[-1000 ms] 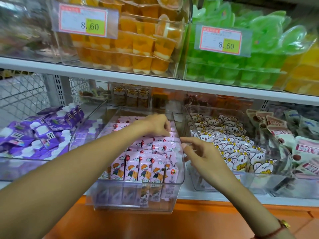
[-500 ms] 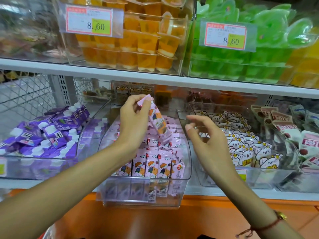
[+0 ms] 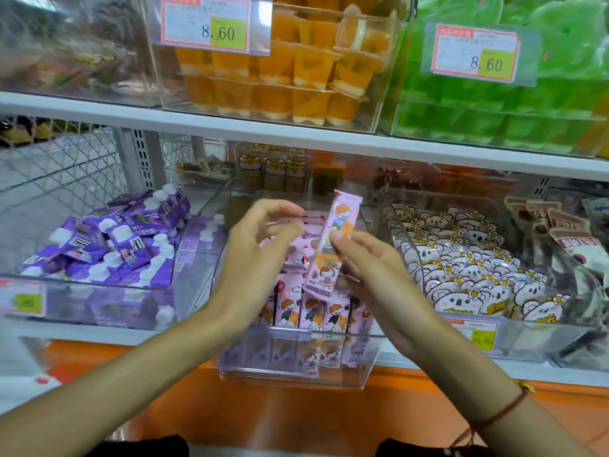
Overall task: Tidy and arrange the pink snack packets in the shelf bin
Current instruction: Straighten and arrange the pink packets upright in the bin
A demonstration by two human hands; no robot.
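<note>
Right hand (image 3: 369, 268) pinches pink packet (image 3: 333, 245), print blurred; left hand (image 3: 260, 252) loosely open; tags (image 3: 211, 26) read 8.60.

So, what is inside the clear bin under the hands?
The clear bin holds pink snack packets, a row upright at the front. The left hand, right hand and the lifted packet cover those behind.
</note>
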